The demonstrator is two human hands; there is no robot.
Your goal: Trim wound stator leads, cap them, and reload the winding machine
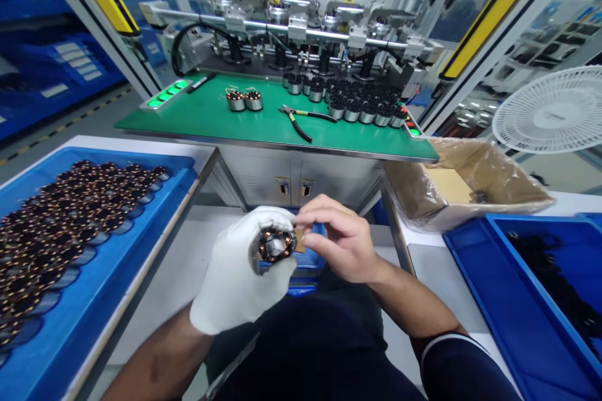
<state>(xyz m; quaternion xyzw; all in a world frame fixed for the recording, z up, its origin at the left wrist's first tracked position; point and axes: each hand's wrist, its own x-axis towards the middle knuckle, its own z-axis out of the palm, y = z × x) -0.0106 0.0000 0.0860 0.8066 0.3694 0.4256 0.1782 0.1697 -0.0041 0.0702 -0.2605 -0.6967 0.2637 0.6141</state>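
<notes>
My left hand point(237, 269), in a white glove, is wrapped round a small motor stator point(275, 244) with copper windings, held over my lap. My bare right hand point(338, 241) pinches at the stator's right edge with thumb and forefinger; what is between the fingertips is too small to make out. On my left, a blue tray point(117, 263) holds several more copper-wound stators point(61, 225). A second blue tray point(512, 301) on my right holds dark parts point(559, 276).
Ahead is a green work surface point(211, 122) with two stators point(244, 100), black-handled cutters point(301, 120) and a cluster of black-capped stators point(362, 100), under a machine. A bag-lined cardboard box point(465, 182) and a white fan point(552, 109) stand at right. A small blue bin point(308, 269) sits below my hands.
</notes>
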